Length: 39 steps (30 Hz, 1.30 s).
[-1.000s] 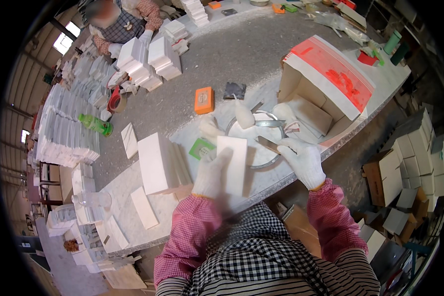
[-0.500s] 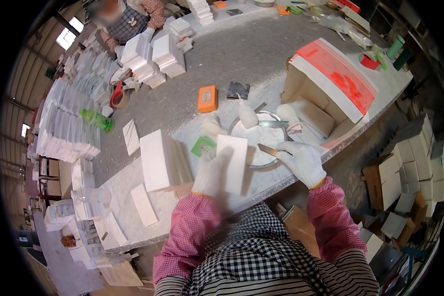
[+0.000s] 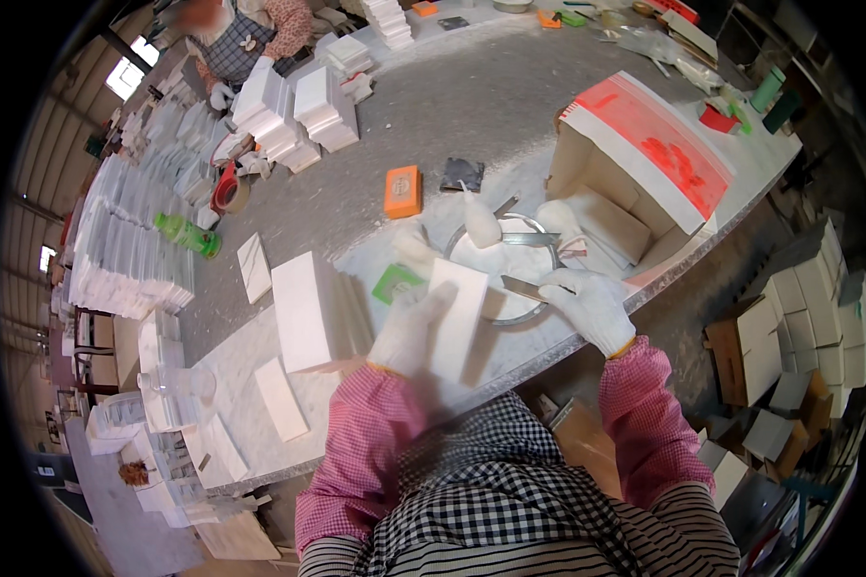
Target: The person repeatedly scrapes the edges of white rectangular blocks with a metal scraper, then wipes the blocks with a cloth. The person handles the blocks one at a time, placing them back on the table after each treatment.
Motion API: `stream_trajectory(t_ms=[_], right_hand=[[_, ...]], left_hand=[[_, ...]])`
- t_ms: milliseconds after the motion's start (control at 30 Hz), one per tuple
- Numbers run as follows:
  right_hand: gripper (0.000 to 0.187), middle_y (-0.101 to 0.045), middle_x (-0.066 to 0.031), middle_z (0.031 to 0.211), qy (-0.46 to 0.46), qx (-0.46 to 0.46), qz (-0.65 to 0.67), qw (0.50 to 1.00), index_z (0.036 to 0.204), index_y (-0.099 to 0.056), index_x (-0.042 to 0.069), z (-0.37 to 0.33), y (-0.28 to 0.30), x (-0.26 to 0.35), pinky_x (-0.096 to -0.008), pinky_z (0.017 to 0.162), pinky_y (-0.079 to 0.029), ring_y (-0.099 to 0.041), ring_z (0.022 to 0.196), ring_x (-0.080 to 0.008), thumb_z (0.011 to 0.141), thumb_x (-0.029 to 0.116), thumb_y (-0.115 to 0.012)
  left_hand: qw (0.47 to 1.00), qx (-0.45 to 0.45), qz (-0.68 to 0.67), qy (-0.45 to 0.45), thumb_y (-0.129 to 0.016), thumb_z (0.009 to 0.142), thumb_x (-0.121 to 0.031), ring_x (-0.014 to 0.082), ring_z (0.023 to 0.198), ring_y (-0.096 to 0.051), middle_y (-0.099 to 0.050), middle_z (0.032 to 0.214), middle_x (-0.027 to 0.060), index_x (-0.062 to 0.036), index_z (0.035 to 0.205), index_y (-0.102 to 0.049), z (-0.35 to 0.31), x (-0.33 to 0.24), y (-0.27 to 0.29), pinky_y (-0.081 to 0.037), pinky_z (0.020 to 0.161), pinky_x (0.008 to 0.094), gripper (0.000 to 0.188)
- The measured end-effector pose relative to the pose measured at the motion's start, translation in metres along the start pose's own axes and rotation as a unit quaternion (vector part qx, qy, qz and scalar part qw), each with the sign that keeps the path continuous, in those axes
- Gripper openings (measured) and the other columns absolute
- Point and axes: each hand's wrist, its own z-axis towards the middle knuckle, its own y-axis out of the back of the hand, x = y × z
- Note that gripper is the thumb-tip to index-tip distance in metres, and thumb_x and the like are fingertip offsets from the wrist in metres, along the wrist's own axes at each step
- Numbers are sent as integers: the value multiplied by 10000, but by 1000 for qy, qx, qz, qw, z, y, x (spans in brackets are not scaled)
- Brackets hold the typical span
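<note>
My left hand [image 3: 402, 332], in a white glove, grips a white rectangular tile [image 3: 460, 322] by its left side, tilted above the table's near edge. In my gloved right hand [image 3: 592, 310] is a putty knife [image 3: 521, 288], its flat blade pointing left over the rim of a round metal bowl [image 3: 552, 264]. White powder [image 3: 494, 258] fills the bowl. Resting in it are a white cloth pouch [image 3: 481, 223] and another flat metal blade [image 3: 529, 238]. Left of my left hand stands a stack of white tiles [image 3: 303, 313]. A green square pad [image 3: 395, 285] lies just beyond that hand.
An opened cardboard box [image 3: 597, 183] with a red and white flap stands at the right. Farther off are an orange block [image 3: 403, 192], a green bottle [image 3: 187, 235] and tall tile stacks [image 3: 130, 236]. Across the table a co-worker [image 3: 245, 43] stands beside more stacks. Loose tiles [image 3: 281, 399] lie at left.
The tile in my left hand has tipped, its top edge leaning farther right. My left hand has shifted slightly left with it. My right hand and the knife have barely moved.
</note>
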Motion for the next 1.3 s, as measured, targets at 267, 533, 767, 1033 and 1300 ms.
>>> stream_trajectory(t_ms=[267, 533, 767, 1033, 1300], right_hand=[[246, -757, -90, 1013, -14, -9, 186, 982, 1077, -760, -15, -2, 13, 11, -304, 837, -526, -678, 917, -167, 941, 180, -696], [251, -750, -74, 999, -15, -7, 211, 977, 1118, -750, -19, -8, 19, 38, -272, 828, -517, -648, 926, -111, 949, 158, -697], [253, -744, -67, 989, 10, -27, 206, 978, 1144, -738, -19, -9, 14, 37, -275, 828, -516, -636, 908, -109, 958, 145, -691], [246, -735, -86, 978, 23, -27, 209, 977, 1140, -732, -18, -11, 15, 35, -289, 829, -516, -644, 903, -134, 962, 146, -684], [235, -752, -127, 1009, 59, -74, 50, 994, 1089, -746, 19, -6, 6, 12, -336, 784, -540, -711, 886, -244, 951, 201, -690]], left_hand=[[999, 14, 14, 36, -609, 1044, -244, 180, 1022, -683, -722, 1158, 86, 30, 1237, -673, 5, -12, 2, -518, 934, 299, 342], [996, 38, 66, 38, -580, 1060, -267, 182, 1066, -674, -717, 1192, 94, 41, 1291, -651, 10, -20, 3, -507, 976, 298, 393], [995, 16, 90, 35, -545, 1067, -279, 176, 958, -688, -734, 1114, 101, 27, 1263, -660, 7, -25, -6, -524, 884, 291, 381], [995, 35, 80, 45, -571, 1063, -278, 185, 1063, -674, -711, 1200, 99, 39, 1310, -645, 10, -23, -2, -509, 971, 296, 408], [998, 18, 47, 32, -606, 1044, -264, 182, 1001, -687, -721, 1165, 111, 52, 1275, -656, 11, -14, 1, -524, 920, 291, 394]])
